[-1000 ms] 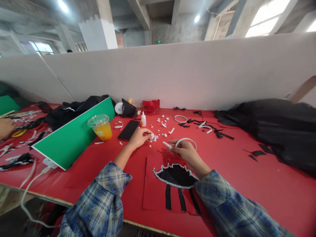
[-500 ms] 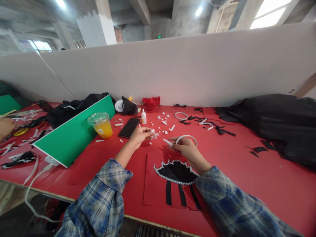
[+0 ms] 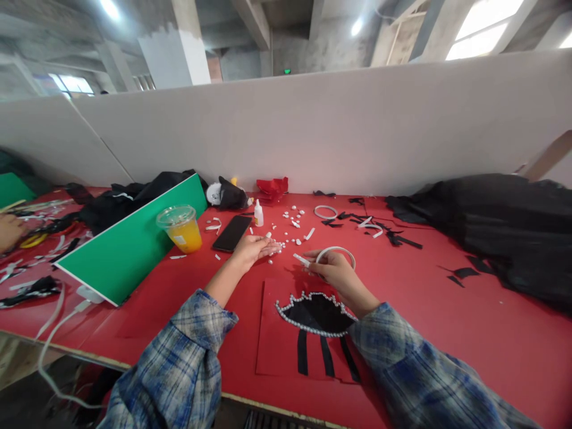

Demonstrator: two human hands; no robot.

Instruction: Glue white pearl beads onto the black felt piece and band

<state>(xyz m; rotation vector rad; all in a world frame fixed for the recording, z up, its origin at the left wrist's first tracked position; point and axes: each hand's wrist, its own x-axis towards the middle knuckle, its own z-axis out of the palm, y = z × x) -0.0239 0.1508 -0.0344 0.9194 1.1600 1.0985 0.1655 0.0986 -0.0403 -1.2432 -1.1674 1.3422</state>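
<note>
My left hand (image 3: 251, 251) is turned palm up with its fingers stretched out beside small white beads (image 3: 298, 242) on the red table. A small white bit shows by its thumb tip; whether it is held there I cannot tell. Around a roll of white tape (image 3: 354, 257) my right hand (image 3: 336, 271) is closed, and a loose white end (image 3: 301, 260) sticks out past its fingertips. Below the hands lies a red sheet (image 3: 272, 351) bearing a black lens-like shape (image 3: 317, 314) edged with silvery beads. Three black strips (image 3: 326, 356) run down from it.
A cup of orange drink (image 3: 185, 232) stands by a slanted green board (image 3: 129, 250). Near my left hand are a black phone (image 3: 232, 233) and a white glue bottle (image 3: 258, 214). Black cloth (image 3: 482, 226) fills the right. At far left is another person's hand (image 3: 9, 232).
My left fingers have opened out from a pinch and the hand has turned palm up. My right hand keeps the tape roll almost in place. The view has shifted slightly.
</note>
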